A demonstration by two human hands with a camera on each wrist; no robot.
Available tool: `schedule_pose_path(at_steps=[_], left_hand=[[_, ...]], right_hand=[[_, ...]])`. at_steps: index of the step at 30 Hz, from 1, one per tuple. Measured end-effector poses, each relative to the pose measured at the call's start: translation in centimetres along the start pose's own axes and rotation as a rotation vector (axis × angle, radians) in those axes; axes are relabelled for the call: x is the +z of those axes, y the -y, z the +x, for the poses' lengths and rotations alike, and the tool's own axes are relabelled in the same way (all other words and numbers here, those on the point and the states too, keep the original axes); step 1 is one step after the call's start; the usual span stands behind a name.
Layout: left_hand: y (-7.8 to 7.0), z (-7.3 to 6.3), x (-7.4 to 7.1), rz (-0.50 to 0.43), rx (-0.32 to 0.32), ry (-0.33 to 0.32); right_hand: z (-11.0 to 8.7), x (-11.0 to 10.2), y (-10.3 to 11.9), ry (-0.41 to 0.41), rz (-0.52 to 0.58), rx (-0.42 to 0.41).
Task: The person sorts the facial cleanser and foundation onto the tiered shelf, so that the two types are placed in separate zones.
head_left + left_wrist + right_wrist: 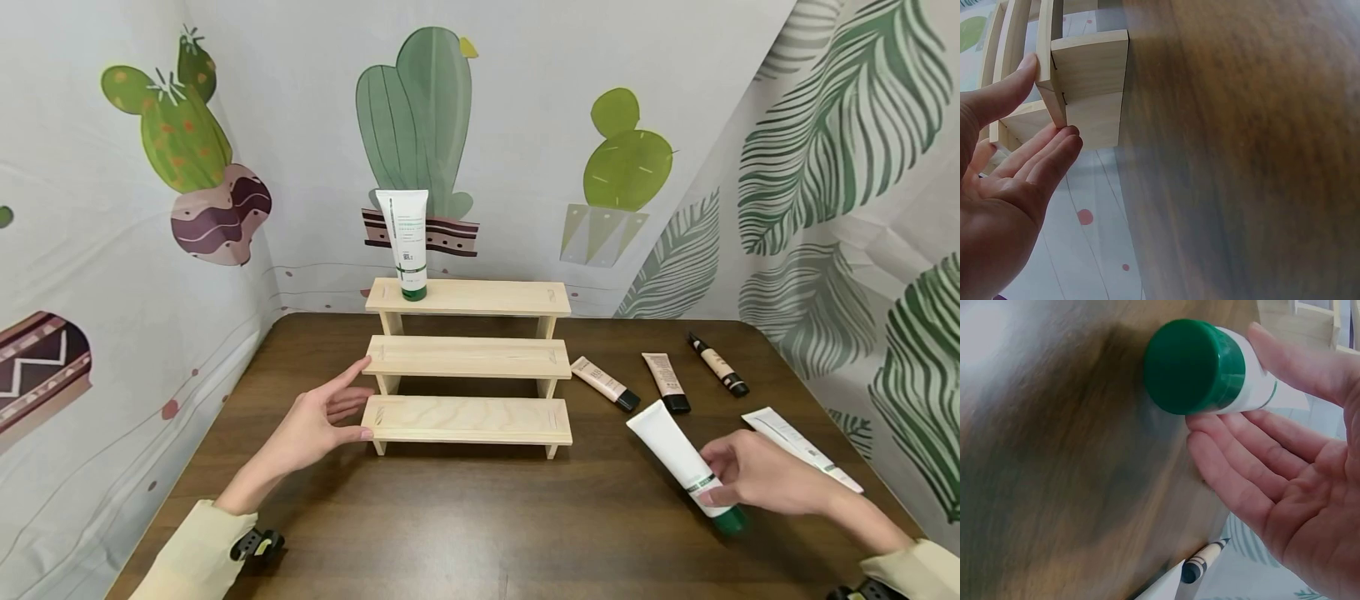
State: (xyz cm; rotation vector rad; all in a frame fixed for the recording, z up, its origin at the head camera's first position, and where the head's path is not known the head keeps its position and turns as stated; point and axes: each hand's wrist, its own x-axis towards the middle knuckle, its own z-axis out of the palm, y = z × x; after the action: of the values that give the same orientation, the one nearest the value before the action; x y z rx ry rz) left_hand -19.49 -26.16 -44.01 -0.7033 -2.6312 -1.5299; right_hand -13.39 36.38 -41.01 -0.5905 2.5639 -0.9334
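My right hand (pixel 757 475) pinches a white squeeze tube (pixel 671 446) near its green cap (pixel 1188 367), thumb on one side and fingers on the other. The tube is tilted, its flat crimped end up and toward the stand. At the left end of a three-step wooden stand (pixel 468 419), my left hand (pixel 315 421) touches with spread, fairly straight fingers. Its thumb lies at the lowest step and the index fingertip at the middle one. A similar white tube (pixel 407 242) stands upright, cap down, on the left of the top step.
Right of the stand lie two small beige tubes with black caps, one nearer (pixel 606 383) and one farther right (pixel 666 383). Beyond them are a slim dark-ended tube (pixel 718 364) and another white tube (pixel 802 450). A cactus-print cloth (pixel 517 150) hangs behind the brown table (pixel 450 533).
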Motion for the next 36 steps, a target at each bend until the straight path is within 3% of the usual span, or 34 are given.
schedule_pose_path(at_steps=[7, 13, 27, 36], left_hand=[[-0.1, 0.1, 0.0, -0.002, -0.01, 0.0], [-0.1, 0.1, 0.0, 0.008, -0.011, -0.005], [-0.2, 0.0, 0.1, 0.009, -0.023, -0.004], [-0.1, 0.0, 0.1, 0.01, -0.016, -0.006]], right_hand=[[0.6, 0.2, 1.5, -0.109, -0.059, 0.01], [1.3, 0.3, 2.6, -0.219, -0.075, 0.066], [3.2, 1.0, 5.3, -0.404, 0.038, 0.057], [4.9, 0.6, 7.0, -0.467, 0.084, 0.021]])
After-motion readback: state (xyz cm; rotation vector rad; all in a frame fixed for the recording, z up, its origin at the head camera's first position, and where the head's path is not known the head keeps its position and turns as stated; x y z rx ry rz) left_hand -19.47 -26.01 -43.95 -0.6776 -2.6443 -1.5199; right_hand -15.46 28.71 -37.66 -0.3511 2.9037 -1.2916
